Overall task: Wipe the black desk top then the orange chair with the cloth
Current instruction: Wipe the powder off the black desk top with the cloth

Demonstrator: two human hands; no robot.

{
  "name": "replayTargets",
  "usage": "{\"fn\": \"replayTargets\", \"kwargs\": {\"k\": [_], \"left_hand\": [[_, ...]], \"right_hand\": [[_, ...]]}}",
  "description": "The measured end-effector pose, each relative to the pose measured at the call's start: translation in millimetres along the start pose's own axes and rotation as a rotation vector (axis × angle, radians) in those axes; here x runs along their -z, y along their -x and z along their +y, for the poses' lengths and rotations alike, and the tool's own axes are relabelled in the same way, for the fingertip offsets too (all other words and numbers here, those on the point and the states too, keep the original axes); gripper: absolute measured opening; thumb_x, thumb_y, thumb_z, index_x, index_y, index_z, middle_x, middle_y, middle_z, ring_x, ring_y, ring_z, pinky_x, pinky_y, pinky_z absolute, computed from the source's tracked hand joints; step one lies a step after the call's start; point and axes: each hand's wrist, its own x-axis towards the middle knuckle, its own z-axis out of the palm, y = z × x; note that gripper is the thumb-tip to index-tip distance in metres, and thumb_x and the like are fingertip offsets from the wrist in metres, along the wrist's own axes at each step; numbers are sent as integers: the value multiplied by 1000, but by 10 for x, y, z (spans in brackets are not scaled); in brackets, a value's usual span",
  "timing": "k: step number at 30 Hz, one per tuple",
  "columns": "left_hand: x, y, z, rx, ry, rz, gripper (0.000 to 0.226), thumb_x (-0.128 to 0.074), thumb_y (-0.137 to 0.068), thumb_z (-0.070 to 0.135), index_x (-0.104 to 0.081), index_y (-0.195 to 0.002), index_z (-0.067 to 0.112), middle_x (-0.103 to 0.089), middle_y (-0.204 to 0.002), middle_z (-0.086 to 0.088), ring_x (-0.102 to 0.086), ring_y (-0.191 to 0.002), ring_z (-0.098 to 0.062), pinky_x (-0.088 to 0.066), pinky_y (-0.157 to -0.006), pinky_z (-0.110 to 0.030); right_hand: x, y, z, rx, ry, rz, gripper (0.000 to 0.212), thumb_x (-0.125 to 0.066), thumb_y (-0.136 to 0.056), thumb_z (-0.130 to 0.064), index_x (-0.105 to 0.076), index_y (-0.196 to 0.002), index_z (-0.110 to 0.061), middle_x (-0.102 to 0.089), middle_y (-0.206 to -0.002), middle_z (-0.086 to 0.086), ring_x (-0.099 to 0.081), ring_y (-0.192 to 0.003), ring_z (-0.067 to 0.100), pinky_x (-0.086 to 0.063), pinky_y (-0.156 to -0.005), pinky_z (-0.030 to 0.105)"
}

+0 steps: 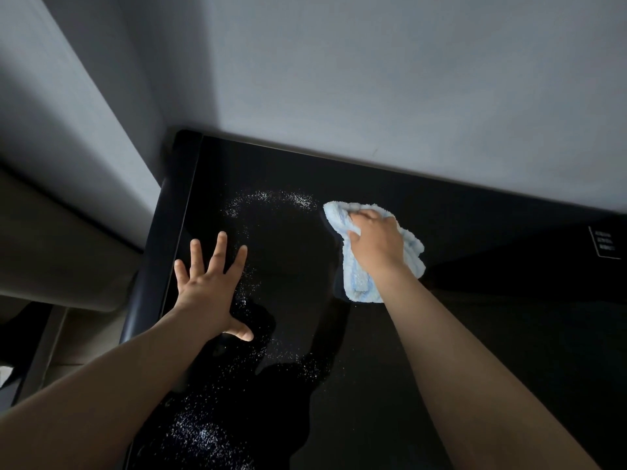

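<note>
- My left hand (207,293) lies flat on the black worktop (458,351) near its left edge, palm down
- Its fingers (221,247) are straight and spread wide apart, the thumb stretched out to the side; it holds nothing
- My right hand (376,244) sits on top of the light blue cloth (359,283), further back and to the right, well apart from the left hand
- The right fingers (365,217) are curled and close together, bunched into the far folds of the cloth, with the thumb tucked against its left edge, so the hand grips the cloth and presses it onto the worktop
- The cloth is crumpled, lying on the glossy surface, with its near end trailing out under my wrist
- Fine white specks (271,198) are scattered over the worktop in a curved band just left of the cloth, and more thickly near the front, below my left forearm
- A small white-lettered label (605,244) shows at the right edge of the worktop; its text is too small to read
- A grey wall (373,79) runs along the back edge of the worktop
- Both forearms are bare
</note>
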Motion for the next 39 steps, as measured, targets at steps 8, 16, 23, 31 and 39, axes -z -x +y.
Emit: {"fn": "replayTargets", "kwargs": {"k": [8, 16, 23, 31, 39], "left_hand": [[24, 13, 9, -1, -5, -1, 154, -77, -42, 75, 30, -144, 32, 47, -144, -4, 33, -136, -45, 3, -111, -62], [25, 4, 8, -5, -19, 3, 155, -76, -40, 76, 28, -145, 31, 45, -146, -5, 30, -136, -46, 1, -111, -63], [33, 15, 6, -11, -13, 3, 155, -76, -39, 77, 28, -145, 32, 44, -146, -5, 30, -136, -46, 2, -111, -64], [57, 49, 24, -11, -6, -3, 155, -78, -39, 75, 27, -145, 32, 44, -147, -5, 30, -137, -45, 2, -111, -63], [68, 70, 27, -14, -15, 6, 155, -78, -40, 75, 26, -146, 32, 41, -149, -5, 28, -138, -45, 1, -112, -64]], "right_hand": [[-69, 345, 1, -8, 6, -12, 39, -51, -96, -29, -50, -135, -29, -50, -136, -11, -46, -112, 26, -42, -82, 28], [-125, 692, 22, 5, -6, 12, 41, -53, -95, -28, -50, -136, -29, -52, -134, -12, -47, -112, 23, -42, -84, 26], [-219, 1002, 56, 40, -19, 14, 42, -55, -94, -26, -51, -136, -27, -52, -134, -11, -49, -112, 20, -38, -93, 25], [-277, 1370, 41, 41, -50, 40, 44, -61, -90, -20, -55, -134, -22, -55, -133, -5, -49, -113, 22, -44, -90, 30], [-350, 1573, 50, 3, -24, -25, 46, -54, -95, -30, -45, -140, -28, -46, -141, -11, -45, -116, 20, -42, -93, 26]]}}
